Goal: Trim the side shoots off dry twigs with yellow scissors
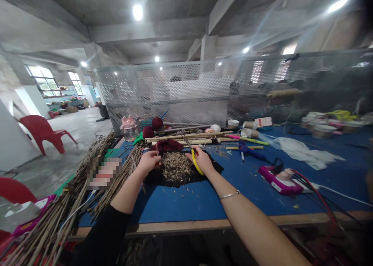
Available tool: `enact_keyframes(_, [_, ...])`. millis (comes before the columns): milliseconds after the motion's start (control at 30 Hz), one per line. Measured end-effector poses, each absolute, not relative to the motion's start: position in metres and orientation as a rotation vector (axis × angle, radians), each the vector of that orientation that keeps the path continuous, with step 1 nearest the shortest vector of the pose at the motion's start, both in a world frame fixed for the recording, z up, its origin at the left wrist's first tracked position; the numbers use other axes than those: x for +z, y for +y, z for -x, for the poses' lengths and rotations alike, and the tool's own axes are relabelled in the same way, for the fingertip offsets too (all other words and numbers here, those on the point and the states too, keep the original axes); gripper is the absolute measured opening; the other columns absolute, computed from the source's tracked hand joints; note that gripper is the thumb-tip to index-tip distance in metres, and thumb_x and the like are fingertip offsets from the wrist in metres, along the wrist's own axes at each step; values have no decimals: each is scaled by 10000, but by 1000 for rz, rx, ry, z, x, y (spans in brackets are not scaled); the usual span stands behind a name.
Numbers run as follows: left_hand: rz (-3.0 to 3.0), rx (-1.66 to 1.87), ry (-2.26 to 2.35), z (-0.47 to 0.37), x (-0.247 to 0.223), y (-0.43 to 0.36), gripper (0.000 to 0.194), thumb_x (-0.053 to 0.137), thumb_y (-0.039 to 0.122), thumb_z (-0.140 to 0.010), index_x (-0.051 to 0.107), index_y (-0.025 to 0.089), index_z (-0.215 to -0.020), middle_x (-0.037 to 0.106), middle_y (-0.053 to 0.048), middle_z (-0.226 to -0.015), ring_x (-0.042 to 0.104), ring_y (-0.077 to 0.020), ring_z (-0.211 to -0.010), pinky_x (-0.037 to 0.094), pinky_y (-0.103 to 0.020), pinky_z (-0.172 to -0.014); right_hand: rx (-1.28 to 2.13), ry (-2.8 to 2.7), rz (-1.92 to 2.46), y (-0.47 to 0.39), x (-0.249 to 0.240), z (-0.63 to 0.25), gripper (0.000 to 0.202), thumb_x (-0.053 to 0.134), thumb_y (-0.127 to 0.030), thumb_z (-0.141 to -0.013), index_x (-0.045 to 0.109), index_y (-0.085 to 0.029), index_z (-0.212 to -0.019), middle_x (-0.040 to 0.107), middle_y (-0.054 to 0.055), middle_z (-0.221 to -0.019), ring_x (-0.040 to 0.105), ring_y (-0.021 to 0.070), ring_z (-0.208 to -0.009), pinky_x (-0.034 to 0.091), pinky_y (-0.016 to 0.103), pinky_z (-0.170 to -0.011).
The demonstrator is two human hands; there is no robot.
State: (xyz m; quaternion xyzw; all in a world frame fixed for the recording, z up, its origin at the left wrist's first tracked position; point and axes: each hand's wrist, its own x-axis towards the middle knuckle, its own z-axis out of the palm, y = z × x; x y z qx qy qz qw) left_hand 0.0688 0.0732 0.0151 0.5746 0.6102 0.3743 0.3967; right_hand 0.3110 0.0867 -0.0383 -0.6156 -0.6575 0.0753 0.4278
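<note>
My right hand (pixel 202 160) grips scissors with yellow handles (pixel 196 162), blades pointing up and left. My left hand (pixel 150 160) pinches a thin twig (pixel 156 147) upright between its fingertips, just left of the blades. Between both hands lies a pile of brown twig chips (pixel 175 166) on a black cloth (pixel 159 178), spread on the blue table (pixel 204 198). A dark red cloth (pixel 167 145) sits just behind the pile.
A big bundle of long dry twigs (pixel 72 204) lies at the left. Bamboo sticks (pixel 189 136), yarn balls, cups and a blue glue gun (pixel 249 150) lie behind. A pink device (pixel 276 180) with cables sits right, white plastic (pixel 303 153) beyond. A perforated metal screen (pixel 204 87) backs the table.
</note>
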Motion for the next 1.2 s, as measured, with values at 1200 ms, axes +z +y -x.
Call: enact_keyframes(1200, [-1369, 569, 790, -116, -15, 41, 391, 652, 436, -656, 485, 153, -869, 605, -17, -665, 623, -129, -547, 362, -142, -386, 833, -1473, 1049, 54, -2, -268, 302, 620, -289, -607, 512, -179, -867, 443, -70, -579, 422, 81, -499, 366, 203, -495])
